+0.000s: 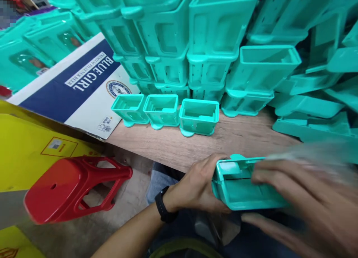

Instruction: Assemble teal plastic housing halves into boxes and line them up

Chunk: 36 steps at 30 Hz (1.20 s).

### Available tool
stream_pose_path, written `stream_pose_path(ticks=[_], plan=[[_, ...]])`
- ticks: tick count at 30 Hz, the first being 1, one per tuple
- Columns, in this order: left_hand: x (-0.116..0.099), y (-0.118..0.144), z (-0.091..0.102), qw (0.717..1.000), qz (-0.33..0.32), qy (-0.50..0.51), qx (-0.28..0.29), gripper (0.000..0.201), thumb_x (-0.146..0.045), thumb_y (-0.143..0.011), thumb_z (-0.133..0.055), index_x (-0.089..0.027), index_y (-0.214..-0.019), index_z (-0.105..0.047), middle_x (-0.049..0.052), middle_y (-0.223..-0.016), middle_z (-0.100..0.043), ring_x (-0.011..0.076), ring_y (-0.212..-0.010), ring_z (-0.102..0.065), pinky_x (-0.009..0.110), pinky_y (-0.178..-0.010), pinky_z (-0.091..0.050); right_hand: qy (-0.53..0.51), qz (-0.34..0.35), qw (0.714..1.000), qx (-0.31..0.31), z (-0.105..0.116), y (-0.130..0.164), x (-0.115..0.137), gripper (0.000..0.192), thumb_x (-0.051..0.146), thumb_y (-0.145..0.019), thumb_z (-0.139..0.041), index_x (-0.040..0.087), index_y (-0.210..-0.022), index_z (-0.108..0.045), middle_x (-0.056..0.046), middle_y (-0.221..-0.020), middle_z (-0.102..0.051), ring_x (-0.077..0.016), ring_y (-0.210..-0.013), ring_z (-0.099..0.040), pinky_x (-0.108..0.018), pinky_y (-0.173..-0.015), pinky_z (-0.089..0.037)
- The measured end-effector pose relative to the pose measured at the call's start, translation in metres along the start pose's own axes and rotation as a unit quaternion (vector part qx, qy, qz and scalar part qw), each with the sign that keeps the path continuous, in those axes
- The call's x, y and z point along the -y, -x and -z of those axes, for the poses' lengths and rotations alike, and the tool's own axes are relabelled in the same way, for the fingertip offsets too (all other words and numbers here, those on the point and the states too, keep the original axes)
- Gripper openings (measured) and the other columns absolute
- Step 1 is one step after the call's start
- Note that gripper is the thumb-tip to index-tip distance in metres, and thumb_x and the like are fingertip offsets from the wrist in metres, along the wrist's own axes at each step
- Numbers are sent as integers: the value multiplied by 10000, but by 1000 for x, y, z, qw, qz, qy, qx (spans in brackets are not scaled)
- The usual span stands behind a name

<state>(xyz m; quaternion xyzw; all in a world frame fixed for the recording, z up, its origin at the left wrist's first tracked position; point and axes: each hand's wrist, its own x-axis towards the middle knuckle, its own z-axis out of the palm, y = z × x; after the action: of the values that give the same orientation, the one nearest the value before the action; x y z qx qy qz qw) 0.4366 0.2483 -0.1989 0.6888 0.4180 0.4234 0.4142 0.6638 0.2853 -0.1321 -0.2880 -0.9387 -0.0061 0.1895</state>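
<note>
A green plastic box (pixel 251 198), its mouth facing up toward me, is gripped by my left hand (pixel 200 185) at its left end, close to the table's front edge. A black band is on my left wrist. My right hand (pixel 302 198) is over the box's right end, smeared by motion. Its fingertips reach over the opening, and its thumb sits lower, in front of the box. Whether it grips the wall I cannot tell. A blurred, see-through film (pixel 313 157) shows behind my right hand. Beyond them, three similar small boxes (pixel 199 118) stand in a row on the wooden table (pixel 156 148).
Stacked green boxes (pixel 214 30) rise at the back. Loose green parts (pixel 313 105) are heaped at the right. A white and blue carton (pixel 84 82) lies at the left, with bagged green pieces (pixel 47 45) behind. A red stool (pixel 64 187) is on the floor beside yellow boxes (pixel 19 146).
</note>
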Motion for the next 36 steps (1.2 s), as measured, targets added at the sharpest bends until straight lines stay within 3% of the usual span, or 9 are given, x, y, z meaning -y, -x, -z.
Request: stream_pose_path(ticks=[2, 5, 10, 15, 19, 24, 28, 32, 36], plan=[[2, -1, -1, 1000, -10, -2, 7, 933, -414, -699, -913, -215, -1485, -453, 147, -1417, -627, 367, -1276, -649, 496, -1095, -548, 35, 23, 999, -7, -2, -13, 2, 698, 733, -994, -386, 230, -1440, -574, -147, -1400, -663, -354, -1086, -694, -446, -757, -538], [7, 2, -4, 999, -20, -24, 4, 1034, -421, -697, -920, -193, -1546, -373, 195, -1486, -576, 415, -1357, -590, 550, -1135, -518, 28, 48, 998, 11, -19, -26, 8, 890, 814, -981, -239, 155, -1546, -441, -195, -1409, -661, -361, -1113, -686, -481, -830, -516], [10, 16, -12, 991, -2, -120, -57, 925, -549, -787, -811, -130, -1498, -393, 247, -1460, -574, 440, -1387, -545, 637, -1198, -419, 36, 82, 995, 31, -33, -32, 7, 759, 740, -1026, -302, 149, -1457, -507, -158, -1318, -721, -322, -1066, -693, -461, -881, -471], [17, 16, -15, 990, -2, -111, -83, 688, -547, -745, -775, -144, -1264, -575, 185, -1195, -700, 408, -1135, -676, 568, -1024, -550, 64, 112, 992, 3, -27, -38, 6, 680, 678, -1039, -363, 90, -1288, -599, -175, -1107, -758, -304, -920, -699, -433, -830, -460], [24, 11, -16, 991, -2, -104, -88, 716, -436, -601, -834, -176, -1229, -607, 150, -1168, -722, 395, -1108, -693, 514, -1003, -565, 71, 111, 991, -10, -29, -40, 8, 589, 621, -1004, -513, 97, -1253, -618, -155, -992, -756, -305, -836, -695, -425, -769, -466], [20, 10, -17, 990, -41, -82, -107, 735, -411, -668, -804, -121, -1308, -590, 174, -1189, -723, 386, -1132, -692, 514, -1018, -560, 46, 109, 993, -7, -20, -41, 7, 548, 581, -1002, -553, 121, -1299, -584, -164, -1057, -761, -325, -893, -720, -445, -807, -511], [2, 13, -19, 984, -91, 3, -154, 928, -443, -664, -873, -131, -1445, -480, 189, -1395, -640, 363, -1278, -632, 502, -1120, -516, -28, 67, 996, -47, -6, -33, 5, 488, 561, -1019, -536, 198, -1345, -548, -131, -1149, -749, -301, -991, -733, -408, -839, -538], [-22, 15, -15, 982, -13, 93, -165, 970, -416, -595, -943, -208, -1426, -488, 126, -1409, -647, 327, -1267, -651, 455, -1106, -538, -125, -35, 987, -90, -6, -16, 5, 521, 608, -986, -573, 238, -1351, -557, -84, -1152, -749, -270, -990, -738, -343, -805, -549], [-37, 11, -8, 984, 6, 38, -174, 862, -398, -581, -955, -215, -1334, -577, 89, -1279, -702, 311, -1146, -700, 444, -1053, -564, -203, -125, 965, -111, -14, -8, 11, 490, 563, -1023, -518, 235, -1382, -576, -94, -1299, -728, -284, -1131, -713, -354, -886, -541]])
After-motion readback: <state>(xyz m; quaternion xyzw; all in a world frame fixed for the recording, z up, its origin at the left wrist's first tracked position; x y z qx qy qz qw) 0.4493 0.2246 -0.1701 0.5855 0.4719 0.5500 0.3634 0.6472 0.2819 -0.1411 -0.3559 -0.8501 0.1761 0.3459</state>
